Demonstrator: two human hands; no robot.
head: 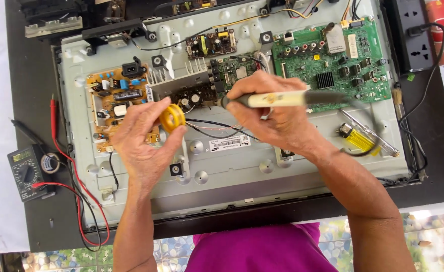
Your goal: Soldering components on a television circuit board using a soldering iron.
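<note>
My left hand (142, 138) holds a small yellow spool of solder wire (172, 117) between thumb and fingers. My right hand (272, 113) grips a soldering iron (282, 98) with a cream handle, its tip pointing left toward the dark board (191, 95) beside the finned metal heat sink. Both hands hover over the open back of a flat television, a grey metal chassis (232, 171). A tan power supply board (113, 103) lies just left of my left hand. A green main board (333, 60) sits behind my right hand.
A black multimeter (24, 171) with red leads (75, 201) rests at the left on the dark table. A yellow lighter (355, 138) and a metal tool (370, 133) lie on the chassis at right. A black power strip (416, 35) is at the top right.
</note>
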